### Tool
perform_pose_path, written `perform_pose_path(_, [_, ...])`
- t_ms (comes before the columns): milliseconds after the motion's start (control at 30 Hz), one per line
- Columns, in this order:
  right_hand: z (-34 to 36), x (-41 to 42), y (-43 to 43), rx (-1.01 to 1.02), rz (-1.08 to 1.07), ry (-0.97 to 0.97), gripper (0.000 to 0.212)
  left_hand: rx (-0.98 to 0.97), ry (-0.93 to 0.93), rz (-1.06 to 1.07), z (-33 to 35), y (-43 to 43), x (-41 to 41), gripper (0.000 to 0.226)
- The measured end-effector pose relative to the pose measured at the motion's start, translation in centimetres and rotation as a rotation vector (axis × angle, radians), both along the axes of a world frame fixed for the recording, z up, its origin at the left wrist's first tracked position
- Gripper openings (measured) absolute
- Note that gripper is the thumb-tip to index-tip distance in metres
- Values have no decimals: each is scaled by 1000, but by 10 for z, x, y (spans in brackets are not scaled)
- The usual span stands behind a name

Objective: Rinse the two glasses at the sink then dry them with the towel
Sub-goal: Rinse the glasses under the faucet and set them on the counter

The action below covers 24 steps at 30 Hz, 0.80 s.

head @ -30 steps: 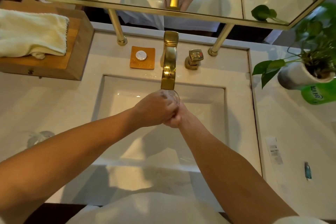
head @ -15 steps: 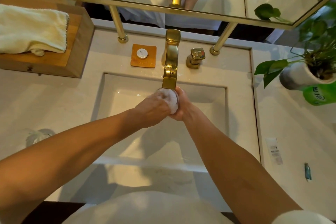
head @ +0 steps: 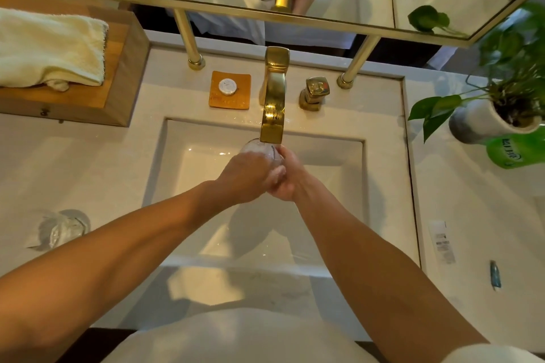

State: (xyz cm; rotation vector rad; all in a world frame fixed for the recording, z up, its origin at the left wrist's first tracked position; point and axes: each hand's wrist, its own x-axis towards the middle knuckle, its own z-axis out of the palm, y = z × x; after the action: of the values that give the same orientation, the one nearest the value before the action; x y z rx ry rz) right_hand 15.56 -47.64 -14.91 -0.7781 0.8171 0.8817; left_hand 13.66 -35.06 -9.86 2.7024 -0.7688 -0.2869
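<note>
Both hands clasp one clear drinking glass (head: 262,150) right under the spout of the gold tap (head: 272,115): left hand (head: 250,175) wraps it from the left, right hand (head: 287,177) cups it from the right & below, w/ the rim end poking up-and-away from the grip toward the spout, so its long axis runs roughly away from the body. Second clear glass (head: 63,228) sits on the pale countertop (head: 59,162) well apart to the left, nearer the left arm; cream folded towel (head: 50,47) lies on the wooden box (head: 118,91) far left-rear. Judging by this, glass no. 1 is mid-rinse over the white sink basin (head: 351,180), drying not yet begun.
</note>
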Motion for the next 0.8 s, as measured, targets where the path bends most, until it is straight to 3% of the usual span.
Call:
perform_pose_path(100, [-4,-7,8,75,-119,-74,42,-278,338,486,1,-8,9,28])
perform_pose_path(200, [1,-14,9,164,-215,-210,28,-732,791,1024,1,-10,24,25])
perform_pose_path(267, [4,-17,10,185,-217,-276,28,-995,974,1228,1,-9,27,30])
perform_pose_path(300, [6,-16,11,170,-217,-259,27,-984,960,1234,0,-11,26,28])
perform_pose_path(367, [7,-12,12,150,-228,-166,33,-645,625,986,-1,-13,13,21])
perform_pose_path(400, [8,-9,12,153,-222,-118,39,-440,348,694,-6,-11,4,23])
perform_pose_path(467, [11,-4,8,152,-150,-66,51,-251,-76,64,-12,6,-7,26])
perform_pose_path(533, [13,-1,4,100,-32,-22,63,-209,-200,-319,-23,28,-1,25])
perform_pose_path(567, [14,0,3,60,19,0,64,-217,-162,-345,-25,33,2,26])
perform_pose_path(633, [17,-1,6,30,45,20,66,-278,-71,-156,-23,30,0,30])
perform_pose_path(733, [20,-4,11,-33,-33,-66,58,-209,68,346,-16,0,-6,33])
perform_pose_path(767, [20,-7,13,-65,-46,-136,51,-283,184,557,-13,-4,-5,32])
perform_pose_path(800, [19,-9,15,-120,-41,-210,43,-487,366,820,-12,-8,0,29])
